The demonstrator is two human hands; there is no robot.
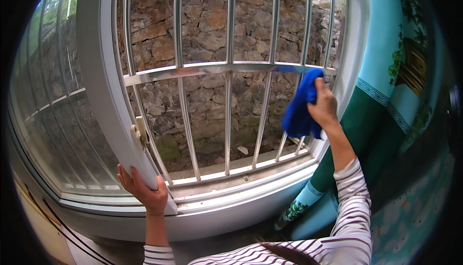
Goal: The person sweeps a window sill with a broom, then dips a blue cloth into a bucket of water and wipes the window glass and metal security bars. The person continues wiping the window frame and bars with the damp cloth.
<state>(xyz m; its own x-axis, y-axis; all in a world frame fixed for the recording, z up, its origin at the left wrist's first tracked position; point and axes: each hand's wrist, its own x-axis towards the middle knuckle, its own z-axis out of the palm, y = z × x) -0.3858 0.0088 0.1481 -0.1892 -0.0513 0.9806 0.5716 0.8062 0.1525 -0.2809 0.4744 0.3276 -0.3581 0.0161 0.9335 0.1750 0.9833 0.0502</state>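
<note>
A blue cloth [303,106] hangs from my right hand [323,104], whose fingers are closed on it near the right end of the metal crossbar [206,69]. The cloth overlaps the right-hand window bars; whether it touches them I cannot tell. Low on the left, my left hand [146,192] rests around the lower end of the white sliding window frame [112,95], with fingers on its room side and the thumb at its right edge. Above that hand, a cream window latch [139,133] is fixed to the frame.
Vertical metal bars [230,120] cross the open part of the window, with a stone wall [206,19] outside. White sill tracks [249,189] run below. A teal and green curtain [361,120] hangs at the right. Dark cables [68,232] lie at the lower left.
</note>
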